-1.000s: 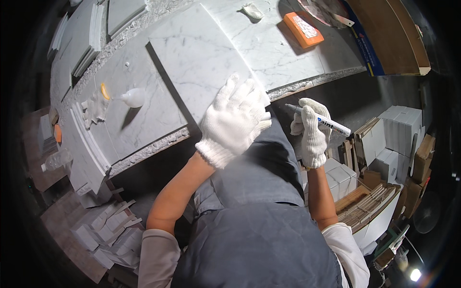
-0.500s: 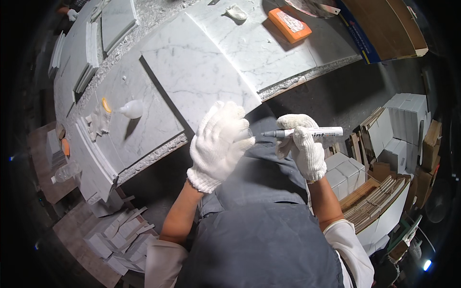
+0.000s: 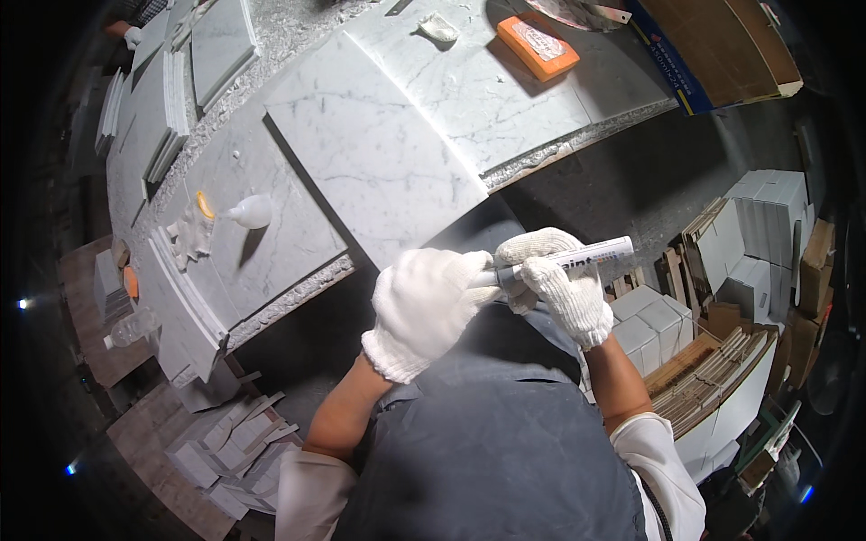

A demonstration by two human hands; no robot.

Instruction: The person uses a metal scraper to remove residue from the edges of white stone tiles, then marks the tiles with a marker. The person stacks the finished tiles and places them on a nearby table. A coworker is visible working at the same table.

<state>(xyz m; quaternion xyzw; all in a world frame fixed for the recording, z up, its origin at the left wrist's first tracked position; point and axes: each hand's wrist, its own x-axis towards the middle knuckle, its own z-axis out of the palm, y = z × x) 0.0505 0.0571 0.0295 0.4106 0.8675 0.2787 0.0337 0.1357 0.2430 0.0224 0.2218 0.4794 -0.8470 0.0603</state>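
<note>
Both of my hands wear white knit gloves. My right hand (image 3: 566,287) is closed around the white barrel of a paint marker (image 3: 603,253), whose back end sticks out to the right. My left hand (image 3: 428,307) pinches a translucent grey cap (image 3: 485,278) at the marker's other end. How far the cap sits over the tip is hidden by the fingers. The hands meet in front of my dark apron (image 3: 487,460), just below the near corner of a white, grey-veined marble tile (image 3: 379,149) on the worktable.
An orange block (image 3: 538,47) and an open cardboard box (image 3: 722,45) stand at the back right. A white squeeze bottle (image 3: 251,212) lies left of the tile, near stacked tiles (image 3: 185,307). White cartons (image 3: 753,243) are at right. Another person's gloved hand (image 3: 133,37) shows far left.
My left hand has moved right and down, bringing the cap onto the marker's grey end. The marker has tilted slightly, its back end a little higher.
</note>
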